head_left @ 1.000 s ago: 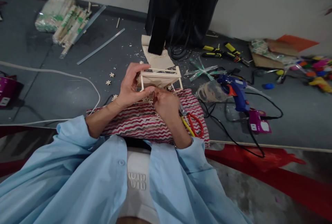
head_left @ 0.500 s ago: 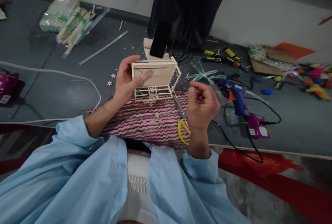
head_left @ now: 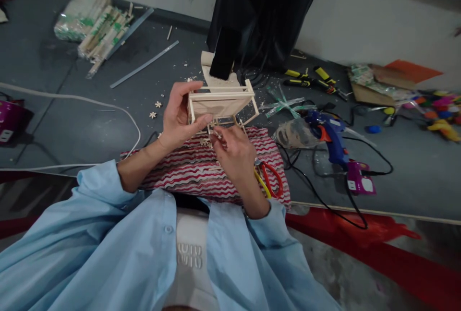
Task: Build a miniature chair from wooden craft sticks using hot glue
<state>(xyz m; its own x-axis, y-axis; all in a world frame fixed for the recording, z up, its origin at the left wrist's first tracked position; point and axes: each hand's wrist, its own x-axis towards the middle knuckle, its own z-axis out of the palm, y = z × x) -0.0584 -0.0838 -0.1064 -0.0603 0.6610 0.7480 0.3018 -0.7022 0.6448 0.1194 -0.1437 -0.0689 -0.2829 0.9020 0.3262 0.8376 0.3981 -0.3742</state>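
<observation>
My left hand [head_left: 182,116] grips the left end of a small wooden stick model [head_left: 223,103], thumb along its lower front edge. The model is a pale frame with a flat panel and thin bars, held tilted above the striped cloth [head_left: 187,172]. At its lower bars is my right hand [head_left: 236,152], fingers pinched together; what they hold, if anything, is hidden. Small wooden flower-shaped pieces [head_left: 204,142] lie on the cloth just left of that hand. Scissors with red and yellow handles [head_left: 272,180] rest beside my right wrist, their blades mostly covered.
A blue glue gun [head_left: 329,133] with its cable lies to the right, near a clear bottle [head_left: 295,133]. Behind the model are a phone [head_left: 225,54] and a black bag [head_left: 266,18]. Bagged wooden sticks [head_left: 103,37] lie back left, yellow-black pliers [head_left: 306,80] back right.
My right hand has moved left, from beside the model to its lower bars. The model has tilted and shifted slightly right in my left hand. The scissors' red handle now shows.
</observation>
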